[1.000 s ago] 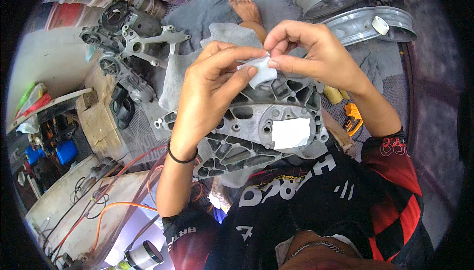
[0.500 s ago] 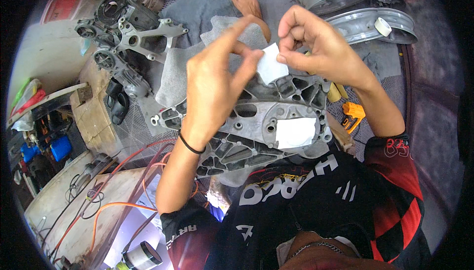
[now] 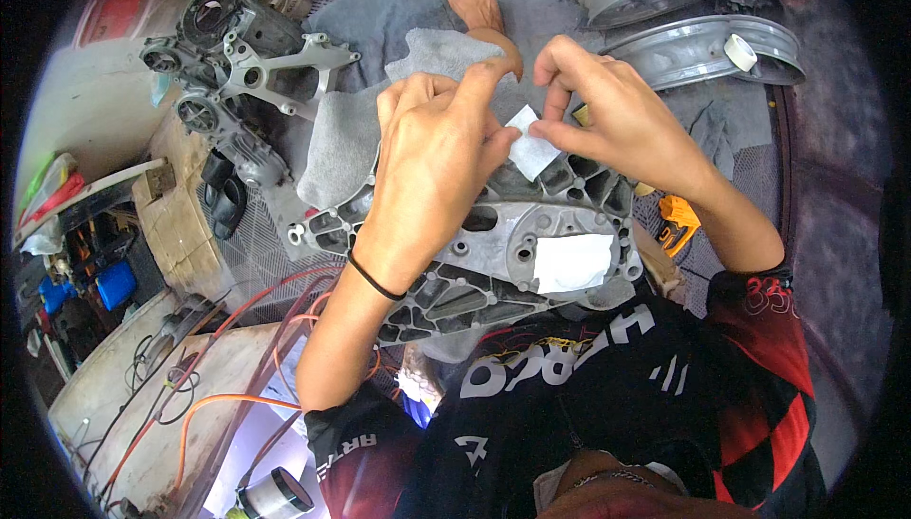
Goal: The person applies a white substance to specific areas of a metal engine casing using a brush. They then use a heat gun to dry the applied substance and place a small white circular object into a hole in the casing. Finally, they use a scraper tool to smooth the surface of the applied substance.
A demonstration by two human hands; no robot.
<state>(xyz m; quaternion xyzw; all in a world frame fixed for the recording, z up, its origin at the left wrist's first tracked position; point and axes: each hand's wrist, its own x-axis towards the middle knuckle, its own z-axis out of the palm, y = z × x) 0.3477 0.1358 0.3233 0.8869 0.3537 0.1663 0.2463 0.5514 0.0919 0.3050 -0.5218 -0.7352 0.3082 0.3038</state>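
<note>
A small white paper-like piece point(image 3: 535, 153) is held between my two hands, over the far edge of a grey metal engine casing point(image 3: 495, 255). My right hand point(image 3: 617, 119) pinches its upper edge between thumb and index finger. At its left edge my left hand point(image 3: 432, 144) closes with the thumb against it; the fingertips behind are partly hidden. A larger white sheet point(image 3: 573, 263) lies flat over the right part of the casing. The casing has ribbed pockets and bolt holes and rests across my lap area.
More grey metal casings point(image 3: 275, 73) stand at the far left, near black sandals point(image 3: 224, 198). Silver wheel rims point(image 3: 707, 49) with a white tape roll point(image 3: 740, 52) sit at the far right. An orange tool point(image 3: 678, 223) lies right of the casing. Hoses point(image 3: 228, 396) run lower left.
Both hands and the small white piece have moved slightly nearer to me and down. The piece has tilted. My left hand's fingers have curled in more.
</note>
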